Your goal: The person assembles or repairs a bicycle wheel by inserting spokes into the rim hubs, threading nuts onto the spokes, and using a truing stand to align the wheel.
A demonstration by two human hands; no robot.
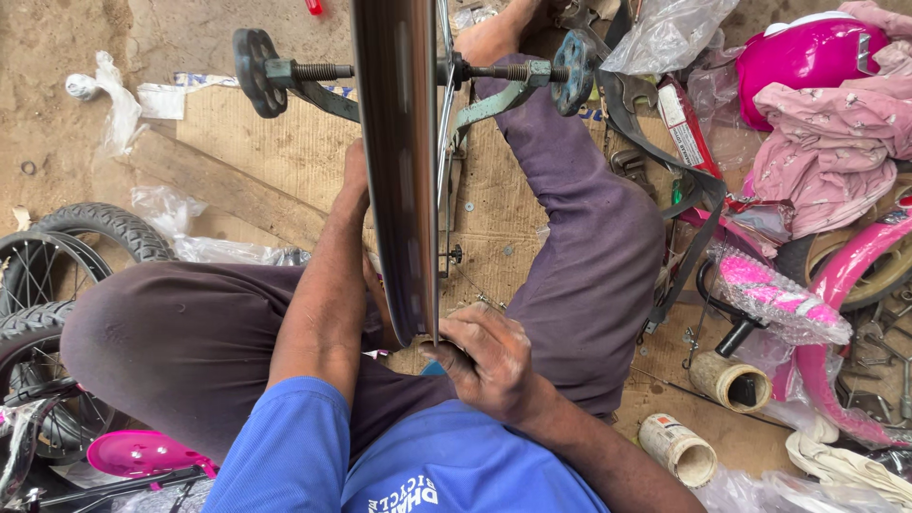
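Bare steel rim [399, 171] stands upright between my knees, axle end up top with the training-wheel brackets [313, 85] sticking out. My right hand [489, 361] pinches its lower edge; my left hand [356, 185] is behind it, fingers hidden, so can't tell its grip. If that pinch slips, I reckon it tips onto the cardboard [275, 152].

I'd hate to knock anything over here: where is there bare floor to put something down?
Bare patches: the cardboard left of the wheel rim, above the left hand, and the dirt floor at the top left. The right side is crowded with the pink helmet, pink cloth, pink bike frame and plastic bags.
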